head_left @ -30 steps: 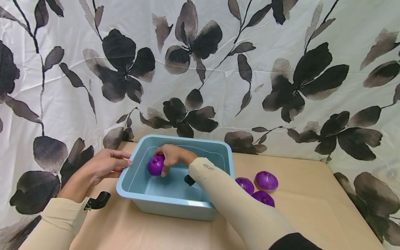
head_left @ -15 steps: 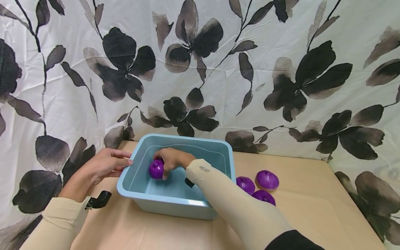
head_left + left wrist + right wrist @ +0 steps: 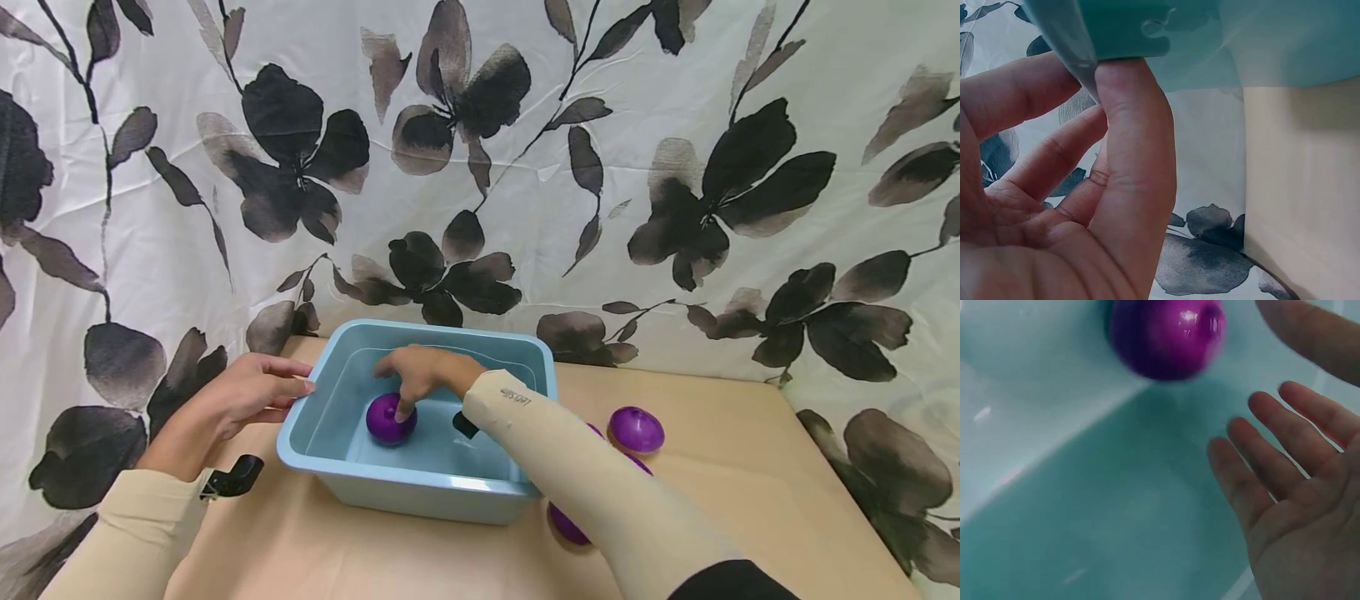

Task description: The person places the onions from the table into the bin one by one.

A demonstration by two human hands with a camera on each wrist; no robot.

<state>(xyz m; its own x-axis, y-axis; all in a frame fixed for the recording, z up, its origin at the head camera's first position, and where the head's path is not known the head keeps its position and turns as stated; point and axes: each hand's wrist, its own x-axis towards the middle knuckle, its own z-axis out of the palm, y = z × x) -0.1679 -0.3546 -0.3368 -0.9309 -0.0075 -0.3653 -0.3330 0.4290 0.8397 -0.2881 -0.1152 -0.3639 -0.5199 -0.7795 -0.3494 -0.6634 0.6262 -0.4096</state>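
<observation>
The blue tub has room at far right; the right forearm bars its near-right corner, the purple ball its left floor.

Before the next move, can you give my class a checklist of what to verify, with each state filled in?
Blue tub steadied: ok; left hand pinches its rim.
Purple onion inside the tub: ok.
Grip of right hand released: ok; fingers spread.
Onion settled: cannot tell from stills.
No onions left outside: not ok; other purple onions lie on the table.
Outside count: cannot tell; right sleeve partly covers them.
</observation>
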